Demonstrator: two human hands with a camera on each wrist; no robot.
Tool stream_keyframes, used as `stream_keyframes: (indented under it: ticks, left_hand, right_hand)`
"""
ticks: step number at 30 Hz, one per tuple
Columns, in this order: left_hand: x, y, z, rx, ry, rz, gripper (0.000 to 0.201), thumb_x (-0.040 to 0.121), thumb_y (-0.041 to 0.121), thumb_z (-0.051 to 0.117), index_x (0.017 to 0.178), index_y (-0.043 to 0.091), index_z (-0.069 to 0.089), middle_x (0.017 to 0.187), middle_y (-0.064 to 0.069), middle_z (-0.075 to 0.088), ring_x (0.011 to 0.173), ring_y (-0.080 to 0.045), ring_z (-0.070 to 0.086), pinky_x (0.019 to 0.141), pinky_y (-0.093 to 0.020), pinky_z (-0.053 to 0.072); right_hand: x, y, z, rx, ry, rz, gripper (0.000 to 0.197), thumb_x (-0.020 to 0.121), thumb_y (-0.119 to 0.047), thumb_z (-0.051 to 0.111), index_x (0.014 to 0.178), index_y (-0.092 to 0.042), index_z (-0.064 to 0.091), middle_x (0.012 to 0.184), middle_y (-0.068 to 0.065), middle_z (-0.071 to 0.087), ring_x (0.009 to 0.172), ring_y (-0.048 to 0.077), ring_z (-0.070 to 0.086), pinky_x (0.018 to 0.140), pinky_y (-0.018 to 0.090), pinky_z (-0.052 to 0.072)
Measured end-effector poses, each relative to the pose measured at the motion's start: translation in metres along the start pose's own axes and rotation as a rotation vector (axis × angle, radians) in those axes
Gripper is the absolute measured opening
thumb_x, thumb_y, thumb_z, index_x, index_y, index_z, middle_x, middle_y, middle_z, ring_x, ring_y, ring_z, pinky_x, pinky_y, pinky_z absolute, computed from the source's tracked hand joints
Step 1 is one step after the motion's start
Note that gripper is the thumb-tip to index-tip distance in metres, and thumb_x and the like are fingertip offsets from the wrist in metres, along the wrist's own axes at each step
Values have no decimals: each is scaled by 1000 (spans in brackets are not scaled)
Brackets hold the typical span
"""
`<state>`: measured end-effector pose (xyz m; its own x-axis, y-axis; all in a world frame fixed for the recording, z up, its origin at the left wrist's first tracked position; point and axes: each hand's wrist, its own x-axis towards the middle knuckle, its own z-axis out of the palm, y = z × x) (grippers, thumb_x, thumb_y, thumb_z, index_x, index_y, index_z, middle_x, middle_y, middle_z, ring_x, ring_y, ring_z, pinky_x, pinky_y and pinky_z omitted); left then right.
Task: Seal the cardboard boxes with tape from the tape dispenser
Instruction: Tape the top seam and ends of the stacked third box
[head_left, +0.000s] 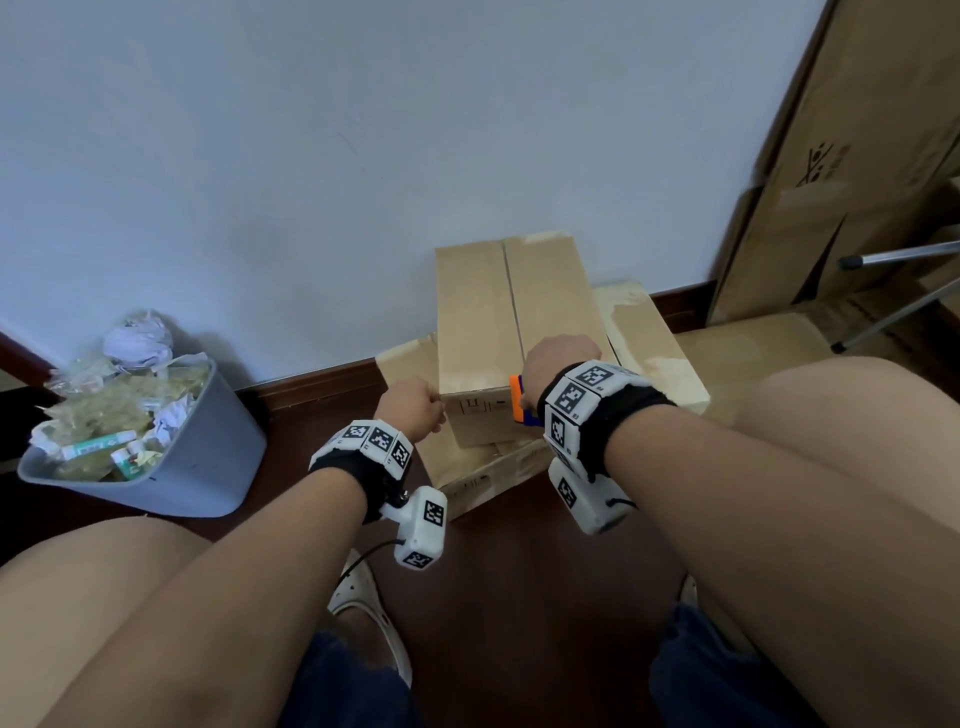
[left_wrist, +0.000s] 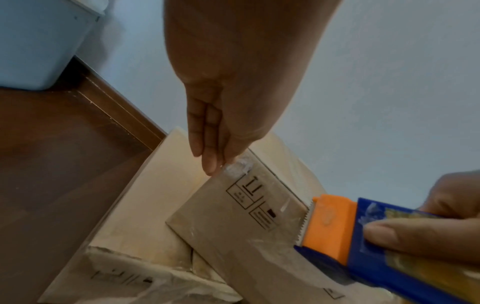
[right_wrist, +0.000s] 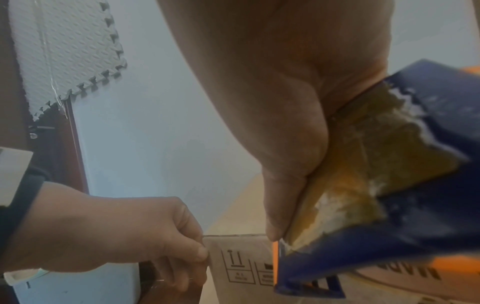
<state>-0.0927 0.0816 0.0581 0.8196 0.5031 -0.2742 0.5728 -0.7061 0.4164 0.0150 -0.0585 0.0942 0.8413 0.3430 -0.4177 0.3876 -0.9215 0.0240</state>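
Blue-and-orange tape dispenser, tan cardboard boxes, grey bin.

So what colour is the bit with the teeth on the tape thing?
Orange, on the blue tape dispenser; left wrist view shows it best.

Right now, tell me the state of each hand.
Left hand: fingers curled, pinching the near corner of the top cardboard box.
Right hand: closed around the tape dispenser, its blade against the box.
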Motion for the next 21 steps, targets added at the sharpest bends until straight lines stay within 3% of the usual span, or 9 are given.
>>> stream_keyframes:
  ticks: [2,4,5,7,10,12,15,17,21]
  left_hand:
    - [2,2,-4,18,-98,3,24,97,21,52,89,7,69,84,-4,74,78,-12,70,82,-29,54]
    - [4,3,-13,80,-147,21,21,96,28,55,89,12,65,84,-2,72,71,-10,69,77,-28,54]
    - [5,3,-19,116,-109,39,23,95,33,56,88,12,65,83,-1,71,69,-10,69,75,-28,54]
    - [9,8,-26,211,55,125,27,92,37,58,87,11,62,82,1,67,74,-15,65,73,-30,51]
    - [8,23,-18,262,161,403,18,91,30,61,97,14,58,97,-3,61,91,-20,57,77,-29,42]
    - [9,29,-3,278,116,552,25,94,23,57,116,12,60,123,-7,59,115,-25,54,96,-32,41]
    - [9,27,16,329,52,548,40,99,16,47,140,14,46,149,-3,41,137,-21,38,111,-34,34]
    - [12,22,20,341,76,544,46,99,12,47,144,19,40,152,0,37,138,-19,38,109,-35,37]
    - [14,20,19,409,68,531,52,95,5,49,143,23,38,146,2,43,125,-21,52,95,-41,49]
  right_hand:
    - [9,0,4,-4,-9,18,48,85,-47,60,95,-2,48,91,21,47,83,34,46,86,46,50]
    - [8,6,1,12,6,-3,42,84,-45,61,91,-6,49,82,15,47,80,30,44,76,36,51]
    - [6,6,0,33,33,-53,34,84,-42,62,85,-10,48,73,7,43,76,26,43,63,31,45]
    - [2,9,-7,28,40,-86,34,88,-37,61,73,-12,43,69,4,39,66,22,42,54,31,43]
    - [1,11,-10,-11,-5,-66,38,86,-39,63,70,-9,46,70,6,39,72,25,45,68,33,48]
    - [3,11,-9,-5,-42,-65,34,77,-45,66,81,-15,51,72,3,42,81,25,47,72,34,43]
    - [21,2,5,-91,-87,11,53,74,-53,69,99,-6,63,102,14,63,96,35,63,86,47,49]
    - [43,-2,20,-133,-107,78,68,71,-57,71,114,-5,62,112,22,62,99,42,61,89,59,46]
    - [84,5,37,-143,-95,47,105,32,-83,64,105,-8,61,102,22,63,91,43,61,83,65,40]
